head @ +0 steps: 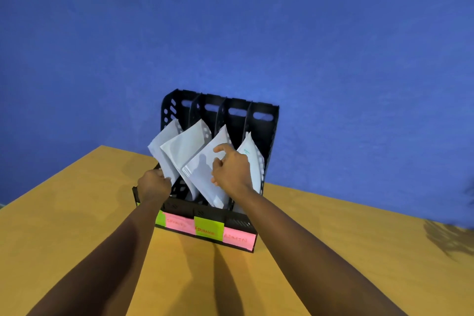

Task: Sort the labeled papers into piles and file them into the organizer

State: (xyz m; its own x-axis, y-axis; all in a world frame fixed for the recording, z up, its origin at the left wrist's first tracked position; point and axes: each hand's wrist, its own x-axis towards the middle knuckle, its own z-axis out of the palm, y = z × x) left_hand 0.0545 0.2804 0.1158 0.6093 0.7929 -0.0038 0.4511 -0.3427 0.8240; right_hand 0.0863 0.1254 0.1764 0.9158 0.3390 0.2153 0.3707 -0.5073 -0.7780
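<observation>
Filing looks nearly finished, judging by where the sheets sit. All 4 slots of the black organizer point(264, 120) on the table point(77, 200) already hold paper, and no loose sheets show anywhere on the tabletop.

The left hand point(154, 186) is at the front left corner of the organizer, its fingers curled and closed on the lower edge of the first stack point(163, 146), which leans out toward the left just above those fingertips. The right hand point(232, 168) is over the 3rd slot. Its thumb and curled fingers pinch the right edge of the third stack point(205, 169), and the index finger is raised and slightly spread above the sheet. Between the 2 hands the second stack point(184, 146) leans untouched. Just right of the right-hand knuckles, the fourth stack point(252, 159) stands in the last slot, partly hidden by the hand.

Coloured labels point(209, 229) run along the organizer's front, below both wrists; their writing is too blurred to read surely.

What seems left is seating the 2 held stacks fully down and straightening them, since every stack leans at a slant.
</observation>
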